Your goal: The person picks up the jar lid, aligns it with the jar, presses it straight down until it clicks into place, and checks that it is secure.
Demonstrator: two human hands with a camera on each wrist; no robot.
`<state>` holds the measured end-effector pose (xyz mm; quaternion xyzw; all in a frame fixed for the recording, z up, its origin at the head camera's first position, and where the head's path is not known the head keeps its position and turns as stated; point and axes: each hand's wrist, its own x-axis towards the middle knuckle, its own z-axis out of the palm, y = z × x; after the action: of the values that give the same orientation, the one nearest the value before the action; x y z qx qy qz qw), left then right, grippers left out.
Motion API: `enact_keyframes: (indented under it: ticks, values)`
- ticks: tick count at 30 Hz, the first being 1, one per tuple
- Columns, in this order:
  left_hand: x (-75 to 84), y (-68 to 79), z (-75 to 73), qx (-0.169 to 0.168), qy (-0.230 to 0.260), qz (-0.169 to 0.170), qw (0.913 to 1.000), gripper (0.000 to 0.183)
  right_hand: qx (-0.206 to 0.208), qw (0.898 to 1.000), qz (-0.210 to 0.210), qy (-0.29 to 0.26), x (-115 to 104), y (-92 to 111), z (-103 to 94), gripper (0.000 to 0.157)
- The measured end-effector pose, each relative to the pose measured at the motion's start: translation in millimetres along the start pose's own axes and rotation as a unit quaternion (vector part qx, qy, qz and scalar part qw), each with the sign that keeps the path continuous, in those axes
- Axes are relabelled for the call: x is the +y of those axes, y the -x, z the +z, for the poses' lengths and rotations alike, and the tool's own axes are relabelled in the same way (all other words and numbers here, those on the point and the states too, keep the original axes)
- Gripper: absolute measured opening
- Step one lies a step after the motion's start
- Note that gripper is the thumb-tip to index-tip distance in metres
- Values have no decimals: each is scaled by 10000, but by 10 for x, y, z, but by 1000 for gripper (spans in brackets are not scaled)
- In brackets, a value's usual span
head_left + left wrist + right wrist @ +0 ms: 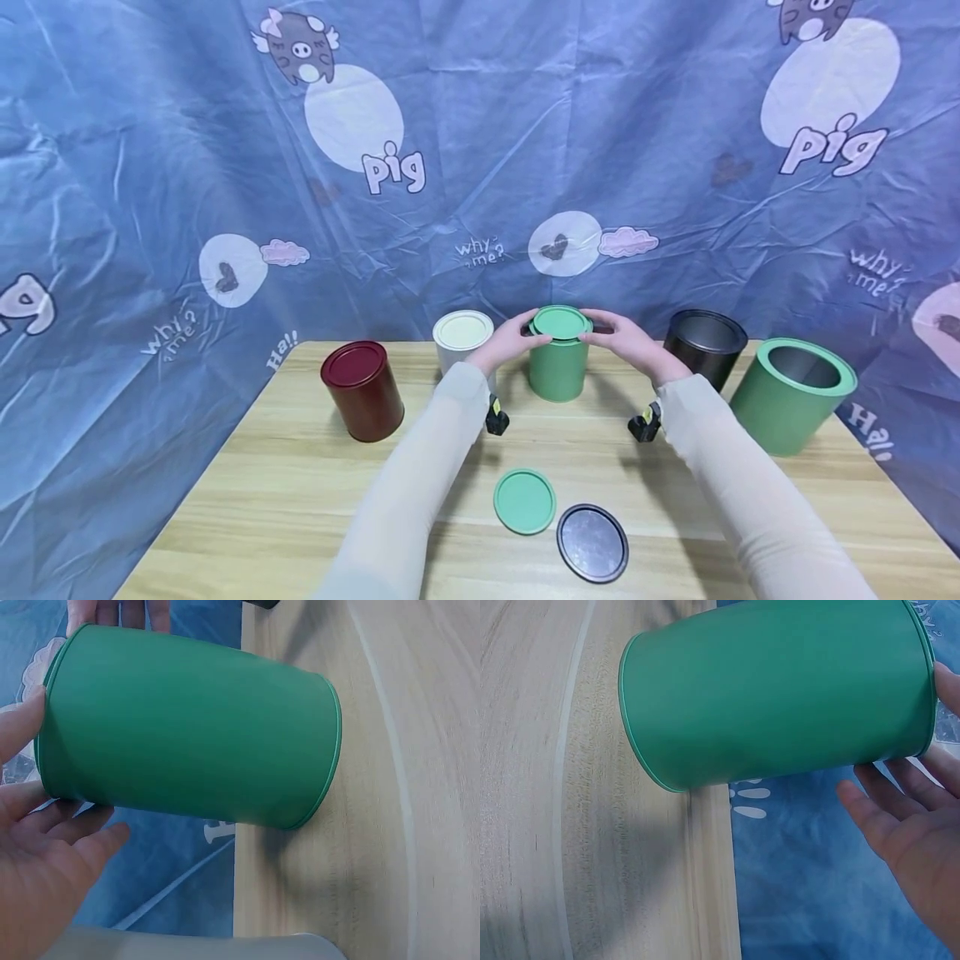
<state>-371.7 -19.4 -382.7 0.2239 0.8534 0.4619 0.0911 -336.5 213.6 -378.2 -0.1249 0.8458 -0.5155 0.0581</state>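
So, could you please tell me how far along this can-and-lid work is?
If lids are going on, the red can and white can look done: both are covered. In hand: the left hand and right hand grip a lid at the top of the middle green can. Remaining: the large green can is open, the black can seems so, and the loose green lid and black lid lie on the table.

A plain, smooth-sided green canister (558, 371) is found standing upright near the far edge of the wooden table (255, 483). A round green lid (558, 320) is positioned at its top, a dark line being visible beneath its front edge.
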Motion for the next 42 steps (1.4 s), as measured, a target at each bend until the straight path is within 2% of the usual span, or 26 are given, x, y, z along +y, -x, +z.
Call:
enact_keyframes:
  ticks: [5, 15, 19, 27, 42]
  values:
    - [-21, -6, -7, 46, 11, -16, 10000, 69, 40, 10000, -33, -31, 32, -30, 11, 67]
    - [-57, -28, -14, -258, -279, 151, 9992, 71, 124, 9999, 60, 97, 34, -14, 18, 67]
    - [-82, -42, -15, -247, -211, 64, 9994, 73, 161, 9997, 162, 112, 14, -14, 26, 68]
    - [-113, -61, -23, -80, 219, -82, 9997, 72, 261, 9994, 218, 41, 21, -29, 42, 66]
    - [-54, -34, -14, 100, 543, -291, 9981, 68, 158, 9995, 275, -58, 71, -60, 64, 62]
